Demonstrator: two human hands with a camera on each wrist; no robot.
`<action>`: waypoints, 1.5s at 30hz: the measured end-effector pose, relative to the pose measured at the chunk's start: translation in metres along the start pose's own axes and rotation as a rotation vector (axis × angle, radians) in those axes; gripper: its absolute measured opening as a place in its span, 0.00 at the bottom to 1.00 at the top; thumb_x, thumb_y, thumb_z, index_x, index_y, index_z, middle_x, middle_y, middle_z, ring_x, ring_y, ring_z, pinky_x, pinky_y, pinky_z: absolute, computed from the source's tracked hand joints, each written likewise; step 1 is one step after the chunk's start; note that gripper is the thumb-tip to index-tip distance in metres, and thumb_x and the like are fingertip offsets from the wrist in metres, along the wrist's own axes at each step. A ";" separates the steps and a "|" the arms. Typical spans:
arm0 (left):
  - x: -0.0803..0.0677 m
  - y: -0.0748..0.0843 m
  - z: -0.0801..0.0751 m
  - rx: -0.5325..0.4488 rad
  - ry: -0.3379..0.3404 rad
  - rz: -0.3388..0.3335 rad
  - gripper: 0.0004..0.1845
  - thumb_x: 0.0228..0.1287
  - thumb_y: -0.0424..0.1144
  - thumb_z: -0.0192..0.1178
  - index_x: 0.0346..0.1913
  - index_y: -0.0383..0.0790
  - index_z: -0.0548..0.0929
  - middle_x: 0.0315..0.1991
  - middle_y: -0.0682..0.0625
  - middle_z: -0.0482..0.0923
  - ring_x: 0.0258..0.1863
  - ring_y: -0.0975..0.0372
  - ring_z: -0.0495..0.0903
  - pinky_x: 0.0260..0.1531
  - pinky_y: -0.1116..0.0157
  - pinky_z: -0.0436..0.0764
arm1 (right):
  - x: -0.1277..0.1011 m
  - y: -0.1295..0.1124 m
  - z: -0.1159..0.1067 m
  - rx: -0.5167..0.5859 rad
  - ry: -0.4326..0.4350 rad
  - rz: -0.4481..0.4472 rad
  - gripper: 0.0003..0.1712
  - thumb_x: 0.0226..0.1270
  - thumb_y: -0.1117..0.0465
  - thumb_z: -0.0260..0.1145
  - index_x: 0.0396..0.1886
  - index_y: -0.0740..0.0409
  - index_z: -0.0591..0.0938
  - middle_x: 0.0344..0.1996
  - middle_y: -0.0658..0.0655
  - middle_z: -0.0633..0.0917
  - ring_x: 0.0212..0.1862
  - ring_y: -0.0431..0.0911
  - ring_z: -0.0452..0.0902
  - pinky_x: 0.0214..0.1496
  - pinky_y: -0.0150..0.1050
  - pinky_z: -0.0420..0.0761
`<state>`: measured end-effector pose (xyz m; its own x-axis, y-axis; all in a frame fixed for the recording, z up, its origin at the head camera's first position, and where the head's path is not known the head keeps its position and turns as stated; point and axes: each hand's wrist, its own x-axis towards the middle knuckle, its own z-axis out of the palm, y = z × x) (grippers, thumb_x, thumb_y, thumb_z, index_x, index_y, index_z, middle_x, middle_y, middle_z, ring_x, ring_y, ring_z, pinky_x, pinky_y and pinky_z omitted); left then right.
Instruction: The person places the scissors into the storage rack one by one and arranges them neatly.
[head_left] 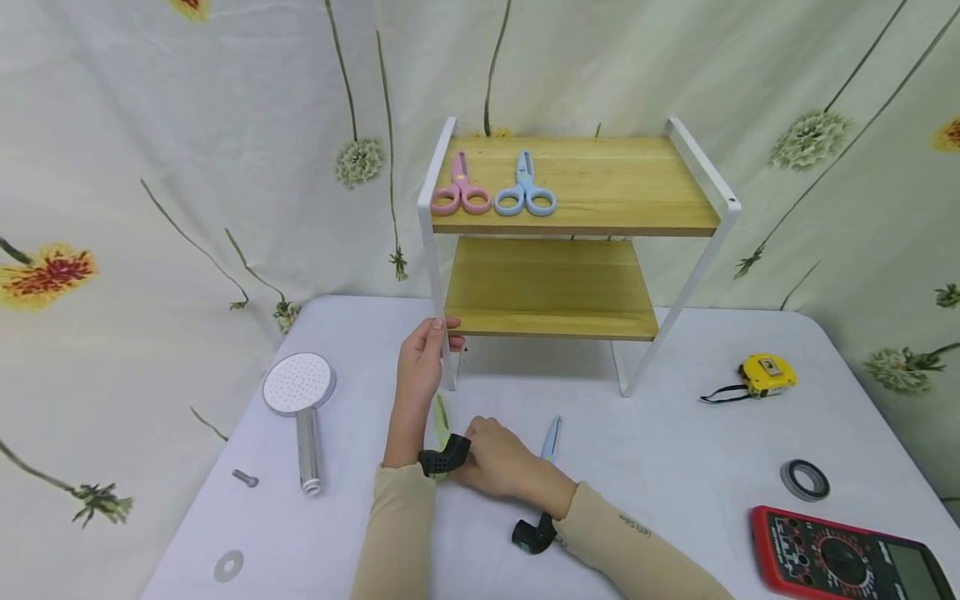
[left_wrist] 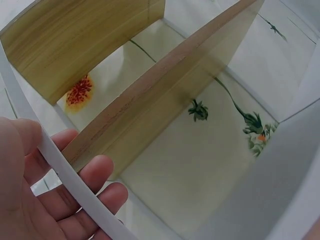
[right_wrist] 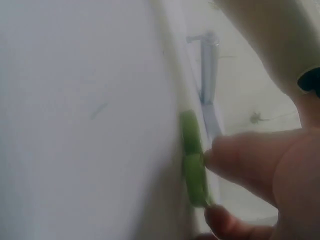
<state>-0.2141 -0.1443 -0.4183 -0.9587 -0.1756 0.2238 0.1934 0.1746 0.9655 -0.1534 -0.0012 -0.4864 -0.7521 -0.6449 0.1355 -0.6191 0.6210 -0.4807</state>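
My left hand (head_left: 422, 362) grips the white front left leg (left_wrist: 65, 172) of a two-tier wooden shelf (head_left: 555, 287), thumb on one side and fingers on the other, beside the lower board. Below it on the table, green scissors (head_left: 441, 421) lie with their blades toward the shelf. My right hand (head_left: 497, 458) pinches their handles (right_wrist: 194, 172) between thumb and finger; the left wrist partly hides them in the head view. Blue scissors (head_left: 552, 437) lie just right of that hand, partly covered by its wrist. Pink scissors (head_left: 460, 169) and light-blue scissors (head_left: 525, 177) rest on the top board.
Left on the table are a shower head (head_left: 300, 385), a small bolt-like piece (head_left: 245, 478) and a flat grey ring (head_left: 228, 566). To the right lie a yellow tape measure (head_left: 767, 375), a roll of black tape (head_left: 789, 481) and a red multimeter (head_left: 843, 560). Flowered cloth hangs behind.
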 end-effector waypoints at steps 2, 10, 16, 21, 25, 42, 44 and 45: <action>0.000 0.000 0.000 -0.003 -0.003 -0.001 0.21 0.83 0.44 0.44 0.51 0.33 0.84 0.36 0.35 0.86 0.34 0.67 0.83 0.43 0.63 0.73 | 0.000 0.003 -0.002 -0.038 0.017 -0.012 0.09 0.58 0.52 0.75 0.33 0.52 0.89 0.34 0.53 0.82 0.37 0.43 0.74 0.35 0.31 0.70; -0.001 0.000 -0.001 -0.017 -0.014 -0.009 0.21 0.83 0.44 0.45 0.50 0.33 0.84 0.36 0.37 0.86 0.34 0.68 0.83 0.47 0.63 0.74 | -0.002 0.008 -0.008 -0.075 0.000 0.071 0.09 0.51 0.56 0.78 0.28 0.48 0.85 0.30 0.49 0.79 0.34 0.42 0.69 0.30 0.31 0.64; -0.001 0.000 -0.001 -0.022 -0.006 0.003 0.21 0.83 0.43 0.45 0.50 0.31 0.84 0.34 0.38 0.87 0.33 0.68 0.83 0.46 0.64 0.74 | -0.001 0.013 -0.012 -0.022 -0.040 0.162 0.16 0.46 0.58 0.76 0.24 0.48 0.74 0.25 0.46 0.70 0.29 0.41 0.64 0.29 0.32 0.62; -0.001 -0.002 -0.001 -0.021 -0.006 0.007 0.20 0.83 0.43 0.45 0.50 0.31 0.84 0.36 0.34 0.86 0.33 0.68 0.83 0.48 0.64 0.73 | 0.000 0.019 -0.014 0.083 -0.038 0.186 0.17 0.46 0.59 0.73 0.25 0.50 0.70 0.21 0.45 0.69 0.24 0.39 0.63 0.26 0.32 0.61; -0.001 -0.002 -0.001 -0.015 -0.002 0.008 0.20 0.83 0.43 0.45 0.50 0.32 0.84 0.35 0.36 0.86 0.33 0.69 0.83 0.49 0.64 0.74 | 0.000 0.025 -0.017 0.152 -0.031 0.166 0.12 0.50 0.62 0.71 0.26 0.51 0.73 0.17 0.43 0.68 0.21 0.38 0.62 0.24 0.31 0.60; 0.000 -0.001 0.000 -0.012 -0.004 0.004 0.21 0.83 0.43 0.45 0.49 0.31 0.84 0.37 0.32 0.85 0.33 0.69 0.83 0.46 0.66 0.73 | 0.000 0.035 -0.026 0.413 -0.174 0.182 0.07 0.62 0.70 0.69 0.29 0.55 0.90 0.14 0.44 0.76 0.15 0.35 0.70 0.21 0.28 0.71; 0.000 0.000 0.000 -0.011 -0.002 0.006 0.20 0.83 0.43 0.45 0.49 0.32 0.84 0.36 0.34 0.86 0.32 0.70 0.83 0.45 0.66 0.73 | 0.000 0.035 -0.027 0.415 -0.178 0.169 0.07 0.62 0.70 0.69 0.29 0.56 0.90 0.15 0.44 0.76 0.16 0.36 0.70 0.22 0.28 0.71; 0.000 0.000 0.000 -0.011 0.000 0.006 0.20 0.83 0.43 0.45 0.49 0.32 0.84 0.35 0.36 0.86 0.32 0.70 0.82 0.45 0.66 0.73 | 0.000 0.035 -0.027 0.417 -0.182 0.163 0.08 0.62 0.70 0.68 0.28 0.56 0.90 0.15 0.44 0.77 0.16 0.36 0.70 0.22 0.28 0.71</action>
<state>-0.2142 -0.1446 -0.4185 -0.9574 -0.1747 0.2299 0.2016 0.1654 0.9654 -0.1815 0.0327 -0.4798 -0.7568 -0.6449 -0.1063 -0.3252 0.5126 -0.7947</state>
